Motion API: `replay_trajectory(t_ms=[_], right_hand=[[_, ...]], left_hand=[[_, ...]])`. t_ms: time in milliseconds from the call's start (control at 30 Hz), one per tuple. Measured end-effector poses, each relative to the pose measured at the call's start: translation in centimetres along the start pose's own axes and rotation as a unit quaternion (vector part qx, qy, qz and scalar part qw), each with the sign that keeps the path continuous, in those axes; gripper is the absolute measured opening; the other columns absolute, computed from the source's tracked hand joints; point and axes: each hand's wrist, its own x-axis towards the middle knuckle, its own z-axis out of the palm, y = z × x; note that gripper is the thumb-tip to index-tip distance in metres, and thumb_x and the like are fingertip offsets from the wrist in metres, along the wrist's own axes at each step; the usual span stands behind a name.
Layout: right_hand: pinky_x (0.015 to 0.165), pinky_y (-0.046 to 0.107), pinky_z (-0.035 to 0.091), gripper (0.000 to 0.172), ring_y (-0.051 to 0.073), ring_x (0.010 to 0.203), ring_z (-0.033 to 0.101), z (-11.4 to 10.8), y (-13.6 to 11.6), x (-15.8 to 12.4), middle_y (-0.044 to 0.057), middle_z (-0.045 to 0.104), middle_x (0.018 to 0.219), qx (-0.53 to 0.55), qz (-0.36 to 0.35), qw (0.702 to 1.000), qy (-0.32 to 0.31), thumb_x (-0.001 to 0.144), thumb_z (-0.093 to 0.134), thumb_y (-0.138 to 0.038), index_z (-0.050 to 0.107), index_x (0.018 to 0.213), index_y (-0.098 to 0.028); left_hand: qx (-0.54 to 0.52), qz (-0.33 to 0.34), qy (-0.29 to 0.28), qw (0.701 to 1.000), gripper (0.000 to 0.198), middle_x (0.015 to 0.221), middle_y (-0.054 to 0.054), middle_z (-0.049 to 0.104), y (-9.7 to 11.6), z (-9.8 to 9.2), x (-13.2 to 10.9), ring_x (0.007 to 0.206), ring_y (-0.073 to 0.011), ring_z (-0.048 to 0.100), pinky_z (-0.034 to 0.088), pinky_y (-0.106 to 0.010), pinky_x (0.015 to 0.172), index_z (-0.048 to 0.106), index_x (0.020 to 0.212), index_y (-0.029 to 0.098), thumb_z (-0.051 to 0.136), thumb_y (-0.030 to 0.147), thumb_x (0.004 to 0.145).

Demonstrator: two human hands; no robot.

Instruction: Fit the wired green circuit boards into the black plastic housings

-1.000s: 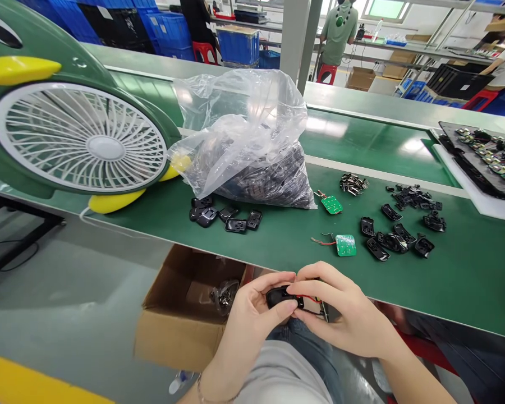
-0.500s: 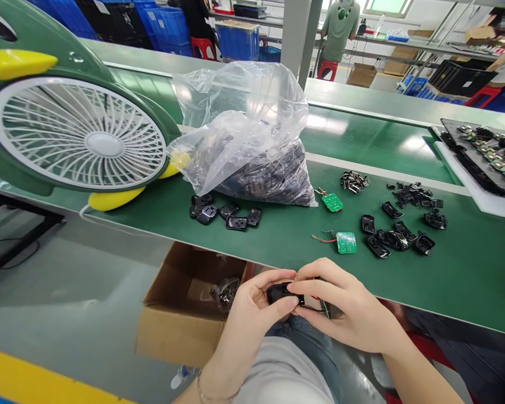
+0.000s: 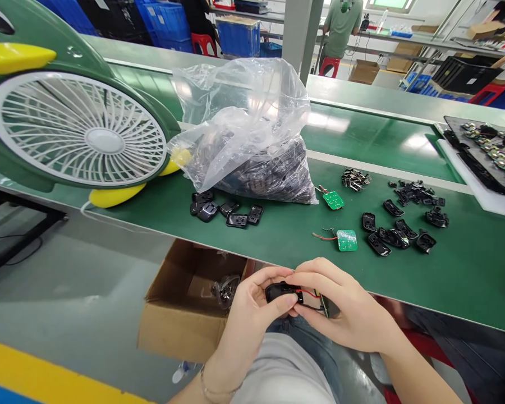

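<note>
Red wire (image 3: pixel 307 292) shows more fully than half a second ago, the right hand's (image 3: pixel 345 306) forefinger having shifted up along the black plastic shell (image 3: pixel 276 291). Low before the person's lap, the left hand (image 3: pixel 252 306) pinches that shell; the right fingertips close around its wired end, though whether they also grip the green board edge (image 3: pixel 325 306) is unclear. Progress seems partial: wires reach the shell, but the board sits outside. Beyond, on the bench (image 3: pixel 286 247), a nearer circuit board (image 3: pixel 347 240) and a farther circuit board (image 3: pixel 333 200) lie loose, apparently unhoused, before a clear plastic bag (image 3: pixel 269 174).
</note>
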Motion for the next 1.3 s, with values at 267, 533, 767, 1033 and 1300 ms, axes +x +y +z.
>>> replay_trajectory(t_ms=[267,533,767,1033,1300], right_hand=[[0.065,0.025,0.046,0.014,0.013,0.072,0.05,0.4,-0.7,-0.6,0.001,0.054,0.085,0.055,0.096,0.993,0.041,0.087,0.054,-0.015,0.049,0.098,-0.022],[0.068,0.03,0.047,0.023,0.017,0.079,0.055,0.3,-1.1,-0.7,0.006,0.062,0.089,0.015,-0.021,0.998,0.064,0.089,0.053,-0.012,0.051,0.109,-0.02],[0.067,0.035,0.045,0.035,0.019,0.08,0.061,0.4,-0.8,-0.6,0.009,0.067,0.095,-0.047,-0.109,0.988,0.097,0.087,0.052,-0.007,0.052,0.12,-0.019],[0.068,0.032,0.048,0.025,0.016,0.077,0.059,0.1,-1.7,-0.2,0.006,0.066,0.087,0.016,-0.055,0.993,0.103,0.086,0.055,-0.004,0.058,0.105,-0.019],[0.066,0.027,0.051,0.01,0.017,0.079,0.06,0.3,-2.2,0.3,0.005,0.064,0.087,0.005,0.084,0.993,0.079,0.091,0.052,-0.017,0.06,0.094,-0.022]], left_hand=[[0.13,0.157,0.035,0.978,0.022,0.087,-0.004,0.073,-0.3,0.2,-1.7,0.081,-0.0173,0.069,0.056,-0.022,0.074,0.067,0.092,0.022,0.075,0.016,0.073],[0.179,0.247,0.076,0.949,0.022,0.081,-0.002,0.075,1.0,0.7,-2.7,0.075,-0.0194,0.07,0.058,-0.024,0.069,0.075,0.083,0.027,0.076,0.011,0.068],[0.199,0.288,0.055,0.935,0.031,0.083,-0.001,0.076,1.4,0.3,-2.7,0.076,-0.0209,0.071,0.059,-0.028,0.071,0.075,0.083,0.03,0.075,0.003,0.067],[0.184,0.29,0.06,0.937,0.033,0.083,0.001,0.076,1.1,0.6,-2.6,0.077,-0.0193,0.071,0.058,-0.025,0.071,0.075,0.085,0.031,0.075,0.003,0.066],[0.152,0.162,0.086,0.971,0.016,0.086,-0.005,0.076,0.9,0.4,-1.7,0.082,-0.0223,0.071,0.059,-0.027,0.072,0.074,0.081,0.022,0.076,0.013,0.068]])
